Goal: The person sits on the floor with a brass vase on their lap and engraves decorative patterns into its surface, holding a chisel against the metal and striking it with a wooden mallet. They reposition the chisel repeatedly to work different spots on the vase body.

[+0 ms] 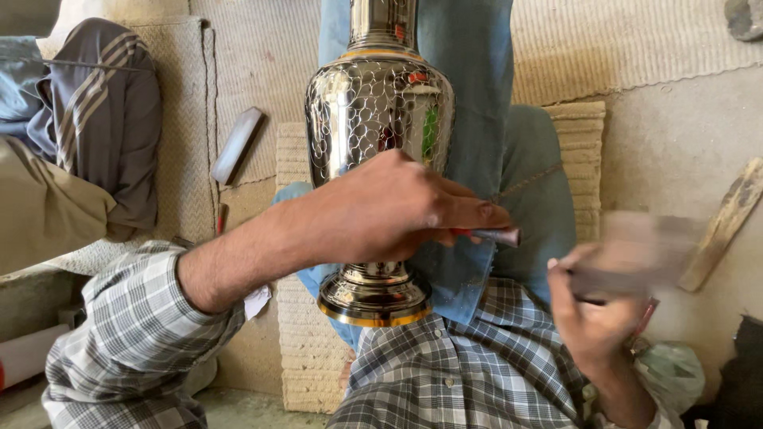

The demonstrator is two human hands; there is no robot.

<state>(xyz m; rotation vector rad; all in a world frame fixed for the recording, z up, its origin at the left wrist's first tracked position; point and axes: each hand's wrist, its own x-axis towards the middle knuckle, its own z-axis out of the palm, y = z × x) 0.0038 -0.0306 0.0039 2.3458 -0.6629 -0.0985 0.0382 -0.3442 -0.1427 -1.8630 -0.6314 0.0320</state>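
Observation:
A tall shiny metal vase (pixel 380 119) with engraved scale patterns and a gold-rimmed foot lies along my blue-jeaned legs. My left hand (pixel 389 210) reaches across its lower body and grips a small chisel-like tool (pixel 493 236) with a red shaft and metal tip pointing right. My right hand (pixel 592 306) is to the right, closed on the handle of a hammer-like tool (pixel 636 258) that is blurred by motion, close to the chisel's end.
Woven mats (pixel 262 71) cover the floor. A flat dark bar (pixel 236 145) lies left of the vase. Folded striped cloth (pixel 103 119) sits at the far left. A wooden stick (pixel 727 222) rests at the right on bare concrete.

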